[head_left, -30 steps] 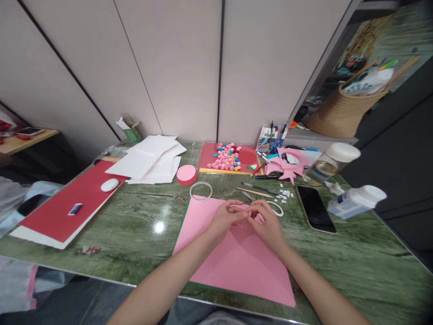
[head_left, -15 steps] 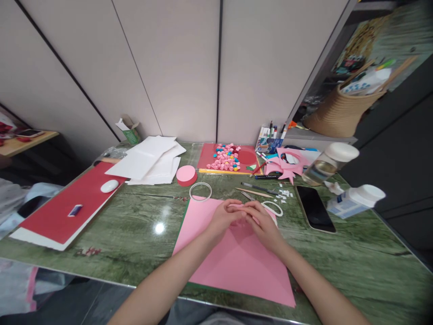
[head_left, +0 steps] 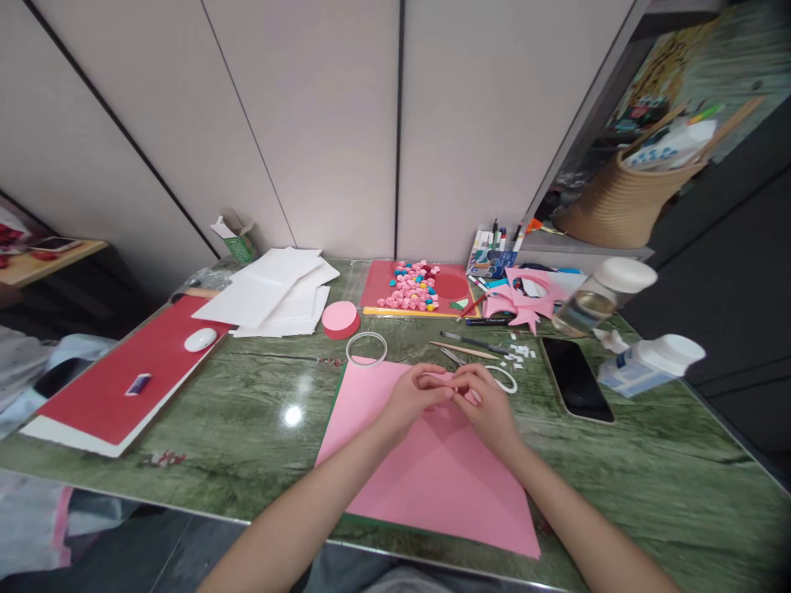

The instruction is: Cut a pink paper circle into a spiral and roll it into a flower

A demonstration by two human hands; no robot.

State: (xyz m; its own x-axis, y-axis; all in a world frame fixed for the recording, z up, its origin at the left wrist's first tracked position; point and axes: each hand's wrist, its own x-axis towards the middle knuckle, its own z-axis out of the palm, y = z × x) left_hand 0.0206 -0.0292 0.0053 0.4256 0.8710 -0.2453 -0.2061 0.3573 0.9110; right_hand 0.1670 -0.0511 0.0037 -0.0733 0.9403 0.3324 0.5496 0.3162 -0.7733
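My left hand [head_left: 411,398] and my right hand [head_left: 487,405] meet above the far part of a large pink paper sheet [head_left: 432,469] on the green marble table [head_left: 247,420]. Both hands pinch a small pink paper piece [head_left: 448,380] between their fingertips. The fingers are curled closed around it, so most of the piece is hidden. A white tape ring [head_left: 507,379] lies just right of my right hand.
A clear ring [head_left: 367,347], a pink round lid [head_left: 340,319], white sheets [head_left: 275,292], a red board with a mouse [head_left: 200,338], a red tray of small pink paper pieces [head_left: 415,288], pens [head_left: 473,344], a phone [head_left: 574,379] and two bottles [head_left: 648,362] lie around.
My hands shifted slightly as the fingers worked the small pink piece; my right hand dipped lower and came back up. Nothing else moved.
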